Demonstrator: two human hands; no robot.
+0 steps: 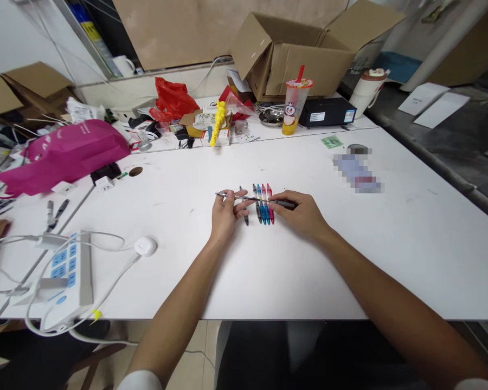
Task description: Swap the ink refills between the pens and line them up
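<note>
Between my two hands a thin metallic rod with a dark handle (285, 204) is held level above the white table (268, 271). My right hand (303, 213) is closed round the dark handle. My left hand (224, 213) pinches the rod near its far left end, with the other fingers stretched out under it. Behind and below the rod lie several pens side by side: a black pen (258, 212), blue pens (263, 214) and a pink pen (272, 215). Another dark pen (246, 220) lies apart from them, partly hidden by my left fingers.
A power strip (83, 271) with white cables and a white round plug (145, 246) are at the left. Farther back are a magenta bag (73, 151), a red bag (173, 100), a drink cup (295, 108), a black box (329, 112) and an open carton (305, 67).
</note>
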